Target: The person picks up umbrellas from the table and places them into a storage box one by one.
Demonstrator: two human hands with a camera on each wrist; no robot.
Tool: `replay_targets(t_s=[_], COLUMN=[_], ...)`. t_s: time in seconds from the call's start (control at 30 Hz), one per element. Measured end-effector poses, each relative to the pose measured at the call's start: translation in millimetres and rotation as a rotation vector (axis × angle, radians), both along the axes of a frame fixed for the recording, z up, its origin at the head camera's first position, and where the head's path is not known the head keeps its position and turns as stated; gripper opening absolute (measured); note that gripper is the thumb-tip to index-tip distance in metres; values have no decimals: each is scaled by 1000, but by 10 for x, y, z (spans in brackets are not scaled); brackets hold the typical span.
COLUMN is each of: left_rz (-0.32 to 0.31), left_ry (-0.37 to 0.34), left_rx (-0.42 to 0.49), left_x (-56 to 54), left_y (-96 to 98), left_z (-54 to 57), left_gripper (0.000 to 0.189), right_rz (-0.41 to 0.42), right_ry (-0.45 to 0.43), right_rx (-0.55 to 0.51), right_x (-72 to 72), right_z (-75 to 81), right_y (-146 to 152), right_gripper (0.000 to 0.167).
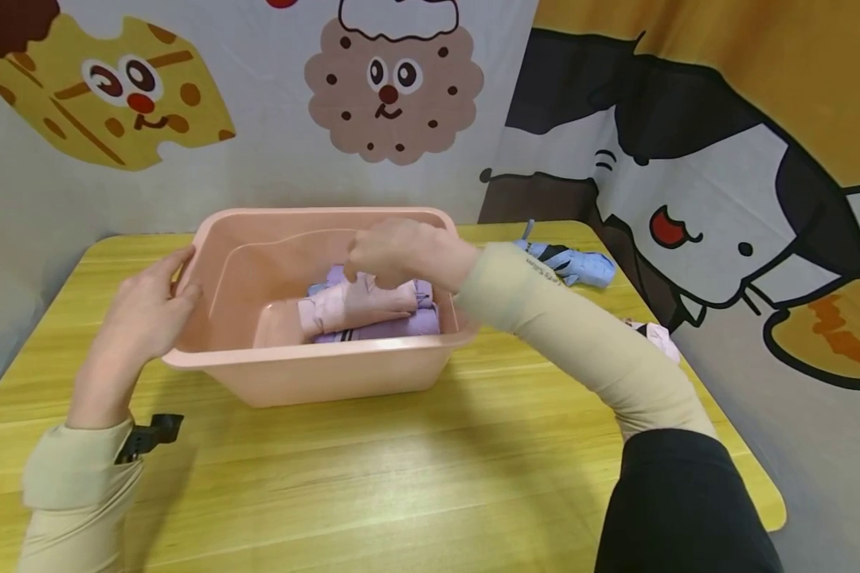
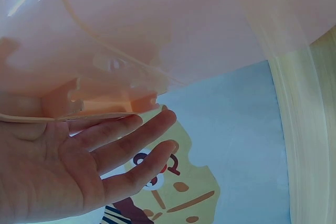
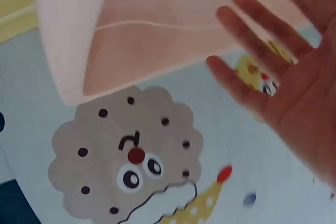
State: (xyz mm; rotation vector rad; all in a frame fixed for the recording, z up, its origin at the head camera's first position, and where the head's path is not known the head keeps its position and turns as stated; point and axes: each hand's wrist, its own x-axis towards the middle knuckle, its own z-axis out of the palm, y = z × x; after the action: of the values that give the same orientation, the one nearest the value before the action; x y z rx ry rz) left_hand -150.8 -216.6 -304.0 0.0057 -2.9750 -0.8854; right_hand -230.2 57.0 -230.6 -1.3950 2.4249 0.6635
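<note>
A pink plastic basin [image 1: 315,362] stands on the table. My left hand [image 1: 146,306] touches its left rim; in the left wrist view the fingers [image 2: 134,142] stretch out loosely beside the rim. Inside the basin, toward its right, a pink rolled bundle that looks like a folded umbrella [image 1: 337,306] lies on top of purple ones [image 1: 401,326]. A bit of blue shows behind them. Over the pink bundle hangs my right hand [image 1: 401,251]. In the right wrist view its fingers [image 3: 252,30] are spread, with nothing held.
A blue folded umbrella [image 1: 580,267] lies on the yellow wood-grain table [image 1: 373,477] right of the basin. Another pale pink item [image 1: 661,341], partly hidden by my right sleeve, lies near the right edge. Behind the table hangs a cartoon-printed curtain [image 1: 272,175].
</note>
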Motion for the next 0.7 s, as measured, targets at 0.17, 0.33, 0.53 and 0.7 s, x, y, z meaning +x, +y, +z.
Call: replay_targets(t_s=[0.17, 0.33, 0.53, 0.7], left_rz=[4, 2, -1, -2], left_ry=[-3, 8, 10, 9], left_rx=[-2, 11, 9, 5], left_x=[0, 5, 5, 4], left_y=[-15, -16, -22, -25], left_z=[-10, 1, 4, 0], left_gripper=[60, 60, 59, 60], right_rz=[-162, -292, -399, -618], right_ry=[-32, -49, 71, 103], right_rx=[-144, -395, -677, -815], right_x=[17, -104, -360, -566], right_z=[209, 246, -45, -355], right_y=[274, 789, 1561, 2215], right_gripper=[25, 30, 26, 30])
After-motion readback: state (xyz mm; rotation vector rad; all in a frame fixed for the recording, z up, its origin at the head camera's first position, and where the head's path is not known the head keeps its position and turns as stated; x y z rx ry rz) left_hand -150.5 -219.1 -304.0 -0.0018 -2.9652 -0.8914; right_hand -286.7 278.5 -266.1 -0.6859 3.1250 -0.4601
